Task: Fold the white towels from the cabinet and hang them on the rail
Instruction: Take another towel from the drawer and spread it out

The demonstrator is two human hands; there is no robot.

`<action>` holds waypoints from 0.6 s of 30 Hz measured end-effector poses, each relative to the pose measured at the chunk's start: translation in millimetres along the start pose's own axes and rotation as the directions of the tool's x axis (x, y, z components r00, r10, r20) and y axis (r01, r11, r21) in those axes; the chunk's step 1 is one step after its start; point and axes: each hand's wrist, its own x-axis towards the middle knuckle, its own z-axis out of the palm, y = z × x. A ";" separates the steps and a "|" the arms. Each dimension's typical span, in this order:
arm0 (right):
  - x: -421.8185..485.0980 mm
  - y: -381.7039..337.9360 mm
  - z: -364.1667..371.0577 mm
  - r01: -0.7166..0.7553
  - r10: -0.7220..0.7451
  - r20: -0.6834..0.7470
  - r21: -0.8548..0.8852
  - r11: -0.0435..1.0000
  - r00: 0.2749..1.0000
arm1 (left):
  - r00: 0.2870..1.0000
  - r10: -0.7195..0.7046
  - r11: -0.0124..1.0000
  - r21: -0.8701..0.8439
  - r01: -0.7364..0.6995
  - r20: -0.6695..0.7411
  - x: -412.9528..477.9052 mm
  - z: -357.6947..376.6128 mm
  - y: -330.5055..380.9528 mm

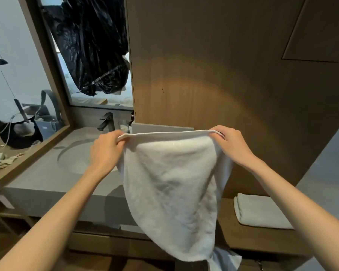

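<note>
A white towel [172, 184] hangs in the air in front of me, held up by its top edge and doubled over, its lower end drooping to a point. My left hand [106, 151] pinches the top left corner. My right hand [231, 143] pinches the top right corner. A second white towel [260, 212], folded flat, lies on a wooden shelf [249, 239] at the lower right. No rail can be made out.
A grey vanity counter [47, 177] with a round basin lies to the left, with a black faucet [106, 122] and a glass [123, 126] behind it. A wood-panelled wall [213, 65] rises straight ahead. A mirror [90, 55] stands at upper left.
</note>
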 end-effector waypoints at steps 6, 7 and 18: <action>38.9 11.5 14.7 -0.032 0.032 -0.044 -0.014 0.999 0.999 | 0.998 -0.004 1.000 0.010 0.005 -0.069 54.3 14.5 -6.5; 47.7 15.3 17.9 -0.030 0.029 -0.018 -0.036 0.999 0.999 | 0.998 0.002 0.999 0.033 0.000 -0.070 62.8 18.1 -8.2; 183.4 45.7 44.8 0.162 -0.124 0.114 -0.450 0.878 0.986 | 0.987 -0.148 0.985 -0.085 0.152 0.058 196.5 67.4 -43.7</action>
